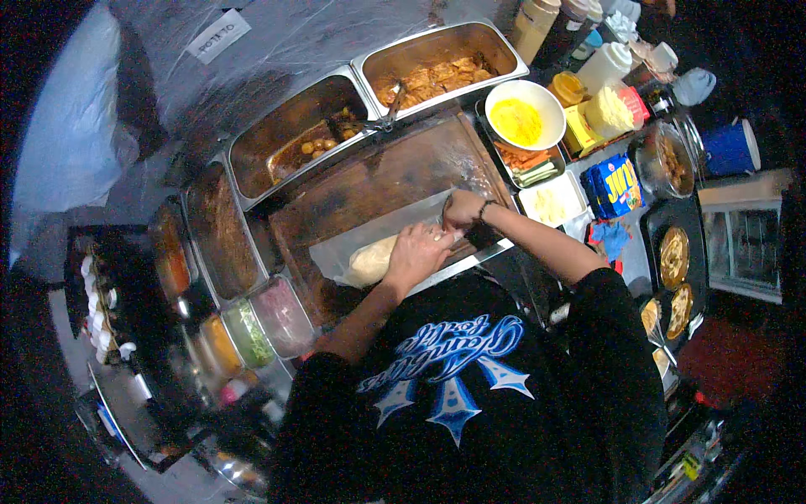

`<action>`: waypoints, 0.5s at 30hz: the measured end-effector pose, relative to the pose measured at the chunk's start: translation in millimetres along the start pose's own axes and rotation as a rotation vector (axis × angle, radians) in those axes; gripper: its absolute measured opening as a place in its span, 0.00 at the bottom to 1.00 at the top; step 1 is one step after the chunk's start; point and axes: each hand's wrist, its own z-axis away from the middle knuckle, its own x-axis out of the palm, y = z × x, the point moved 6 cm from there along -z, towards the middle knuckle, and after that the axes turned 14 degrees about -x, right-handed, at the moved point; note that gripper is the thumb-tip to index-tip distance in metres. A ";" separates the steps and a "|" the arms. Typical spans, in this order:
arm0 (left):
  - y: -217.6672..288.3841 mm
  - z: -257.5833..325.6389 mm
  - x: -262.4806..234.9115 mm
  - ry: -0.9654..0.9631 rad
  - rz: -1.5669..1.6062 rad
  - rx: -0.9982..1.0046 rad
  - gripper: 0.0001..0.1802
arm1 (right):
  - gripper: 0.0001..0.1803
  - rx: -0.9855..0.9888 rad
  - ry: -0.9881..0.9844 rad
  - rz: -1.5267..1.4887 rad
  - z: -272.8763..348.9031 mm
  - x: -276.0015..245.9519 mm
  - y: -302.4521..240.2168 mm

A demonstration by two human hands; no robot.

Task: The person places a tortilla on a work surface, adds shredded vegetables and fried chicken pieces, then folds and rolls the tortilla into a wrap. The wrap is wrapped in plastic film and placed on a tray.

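A pale rolled flatbread wrap (370,262) lies slantwise on a sheet of white wrapping paper (336,253), near the front edge of a brown wooden board (329,195). Curled over the wrap's right part is my left hand (420,255), its fingers gripping it from above. My right hand (463,210), with a dark band at the wrist, is closed at the right end of the roll and pinches the paper there. Its fingertips are partly hidden. The wrap's left end shows bare, with paper under and behind it.
Behind the board stand steel pans of sauced food (437,81) and potatoes (312,148), with tongs (385,123) across their rims. To the right are a white bowl of yellow food (515,123), vegetable sticks (527,164) and a blue packet (614,186). Topping tubs (249,333) stand left.
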 end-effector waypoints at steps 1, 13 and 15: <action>-2.0 -1.2 6.7 -0.025 -0.042 -0.023 0.13 | 0.06 -0.086 0.042 -0.057 8.5 0.8 5.4; -3.9 1.4 -2.4 0.144 0.055 0.009 0.11 | 0.20 -0.935 0.000 0.395 64.4 -4.1 -13.4; -6.8 2.1 1.7 0.072 0.031 -0.017 0.15 | 0.14 -0.904 0.022 0.303 50.7 -12.4 -25.8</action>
